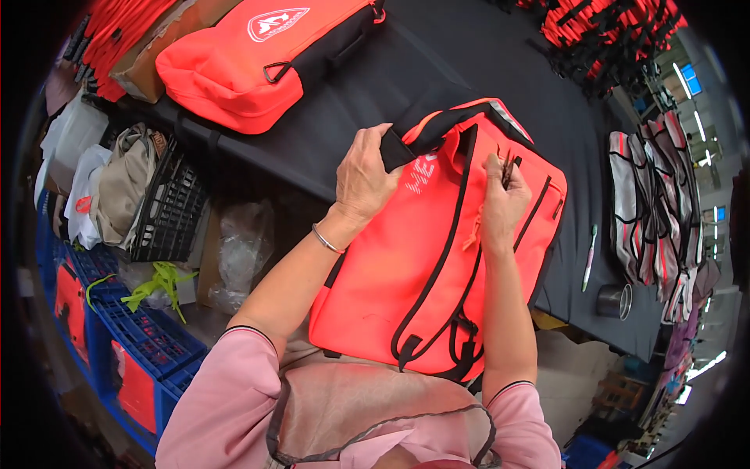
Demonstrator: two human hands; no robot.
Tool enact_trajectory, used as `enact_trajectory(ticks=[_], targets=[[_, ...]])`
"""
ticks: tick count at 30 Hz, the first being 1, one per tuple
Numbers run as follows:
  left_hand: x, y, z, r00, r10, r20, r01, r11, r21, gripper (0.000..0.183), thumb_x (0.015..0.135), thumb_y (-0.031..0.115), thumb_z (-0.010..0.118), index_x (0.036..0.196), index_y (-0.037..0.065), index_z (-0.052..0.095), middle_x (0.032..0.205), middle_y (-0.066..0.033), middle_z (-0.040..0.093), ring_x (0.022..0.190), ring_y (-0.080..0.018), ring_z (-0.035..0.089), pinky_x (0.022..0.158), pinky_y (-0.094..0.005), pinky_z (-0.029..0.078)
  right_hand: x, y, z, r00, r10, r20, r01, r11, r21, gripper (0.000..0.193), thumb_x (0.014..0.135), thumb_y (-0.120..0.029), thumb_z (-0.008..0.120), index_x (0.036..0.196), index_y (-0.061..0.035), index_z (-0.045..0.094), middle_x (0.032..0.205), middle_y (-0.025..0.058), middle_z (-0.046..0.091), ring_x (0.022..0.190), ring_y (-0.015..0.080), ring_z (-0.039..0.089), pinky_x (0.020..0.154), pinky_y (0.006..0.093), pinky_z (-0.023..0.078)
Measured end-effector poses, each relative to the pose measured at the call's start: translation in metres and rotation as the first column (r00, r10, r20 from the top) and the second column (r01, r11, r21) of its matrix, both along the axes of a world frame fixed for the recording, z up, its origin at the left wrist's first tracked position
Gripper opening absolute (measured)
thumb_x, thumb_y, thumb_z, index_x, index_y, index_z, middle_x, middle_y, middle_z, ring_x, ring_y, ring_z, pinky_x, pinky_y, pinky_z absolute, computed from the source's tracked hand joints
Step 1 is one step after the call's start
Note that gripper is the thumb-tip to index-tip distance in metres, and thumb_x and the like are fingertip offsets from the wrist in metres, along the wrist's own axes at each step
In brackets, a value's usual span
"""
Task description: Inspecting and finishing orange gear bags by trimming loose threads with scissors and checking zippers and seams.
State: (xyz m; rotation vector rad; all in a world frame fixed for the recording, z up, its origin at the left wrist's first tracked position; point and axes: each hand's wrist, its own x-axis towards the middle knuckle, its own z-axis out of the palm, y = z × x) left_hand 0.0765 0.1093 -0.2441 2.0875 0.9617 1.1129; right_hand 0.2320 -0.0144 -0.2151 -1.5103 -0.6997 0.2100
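A bright orange-red backpack with black trim leans against the table edge in front of me, its shoulder straps facing up. My left hand is closed on a black webbing strap at the bag's upper left. My right hand lies over the upper strap area, fingers closed round a small dark tool that looks like thread snips; its blades are partly hidden. Below that hand a short orange cord hangs on the strap. Black buckles sit near the bag's lower end.
Another orange-red bag lies on the black-covered table. To the right are a toothbrush, a metal cup and stacked grey straps. Blue crates and a black basket stand at left.
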Motion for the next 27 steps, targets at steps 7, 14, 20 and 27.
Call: enact_trajectory(ticks=[7,14,20,27], targets=[[0.020,-0.054,-0.025,0.828,0.389,-0.405,0.016,0.704,0.710,0.064,0.094,0.038,0.053,0.146,0.004,0.038,0.150,-0.0172,0.039,0.142,-0.0358,0.033,0.115,-0.0489,0.029,-0.109,0.044,0.040,0.607,0.380,0.698,-0.258,0.925,-0.279,0.016,0.079,-0.017,0.072,0.093,-0.0113,0.073,0.085,0.0102,0.070,0.079,0.0305,0.069,0.072,0.0417,0.055],[0.055,-0.155,-0.012,0.642,-0.258,-0.722,0.731,0.489,0.475,0.064,0.094,0.046,0.043,0.145,0.006,0.044,0.156,-0.0172,0.032,0.149,-0.0377,0.016,0.111,-0.0728,0.011,-0.186,0.057,0.049,0.106,0.963,-0.247,-0.668,-0.115,-0.735,0.037,0.093,-0.036,0.058,0.104,-0.0031,0.071,0.094,0.0227,0.070,0.094,0.0388,0.067,0.082,0.0456,0.053],[0.066,-0.185,-0.049,0.576,-0.452,-0.681,0.812,0.414,0.411,0.060,0.095,0.039,0.043,0.143,0.003,0.046,0.153,-0.0178,0.036,0.148,-0.0384,0.021,0.110,-0.0746,0.012,-0.175,0.051,0.015,0.033,0.859,-0.510,-0.886,-0.211,-0.413,0.042,0.095,-0.041,0.056,0.112,-0.0042,0.069,0.101,0.0178,0.071,0.100,0.0308,0.066,0.087,0.0405,0.050],[0.027,-0.175,-0.050,0.567,-0.657,-0.497,0.821,0.396,0.412,0.061,0.095,0.036,0.042,0.147,0.004,0.037,0.156,-0.0184,0.031,0.146,-0.0374,0.025,0.115,-0.0649,0.017,-0.163,0.043,0.008,0.151,0.769,-0.622,-0.936,-0.092,-0.340,0.050,0.088,-0.049,0.064,0.100,-0.0014,0.072,0.091,0.0107,0.069,0.085,0.0187,0.063,0.078,0.0334,0.050]])
